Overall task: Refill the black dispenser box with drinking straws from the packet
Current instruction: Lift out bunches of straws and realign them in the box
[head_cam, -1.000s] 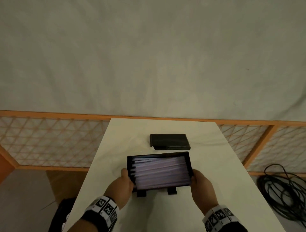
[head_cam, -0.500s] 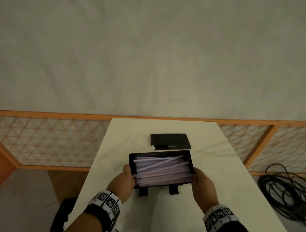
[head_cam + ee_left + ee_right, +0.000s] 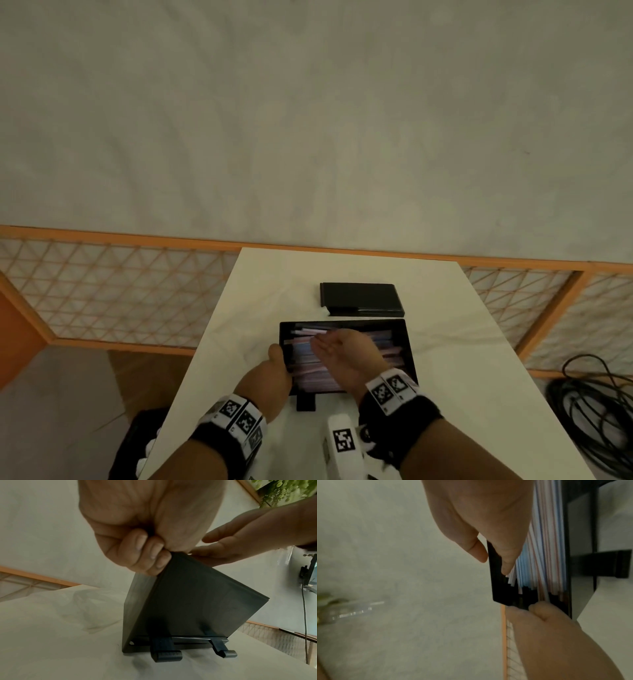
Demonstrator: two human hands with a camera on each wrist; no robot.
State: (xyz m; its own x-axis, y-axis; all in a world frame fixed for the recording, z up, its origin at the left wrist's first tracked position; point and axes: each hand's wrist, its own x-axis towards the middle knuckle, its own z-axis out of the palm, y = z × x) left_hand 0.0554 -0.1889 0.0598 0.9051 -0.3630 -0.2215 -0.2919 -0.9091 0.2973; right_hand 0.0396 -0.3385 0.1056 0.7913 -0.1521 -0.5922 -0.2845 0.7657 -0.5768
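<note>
The black dispenser box [image 3: 409, 353] stands open-topped on the table, filled with pale pink, blue and white straws [image 3: 308, 377]. My left hand [image 3: 274, 370] grips its left wall, fingers curled over the top corner [image 3: 150, 557] and the thumb [image 3: 544, 611] on the rim. My right hand [image 3: 342, 349] lies flat over the straws [image 3: 544, 561] with straight fingers [image 3: 506, 563] touching them near the box's left end. Two dispensing feet [image 3: 164, 651] stick out at the box's front bottom. The box's black lid [image 3: 359, 297] lies just behind it.
A white-covered table [image 3: 462, 342] carries everything. A crumpled clear film [image 3: 89, 608] lies left of the box. An orange lattice fence [image 3: 120, 291] runs behind the table. Black cables [image 3: 596, 411] are coiled on the floor to the right.
My right hand has let go of the box's right side and moved in over the straws. The left hand still holds the left wall.
</note>
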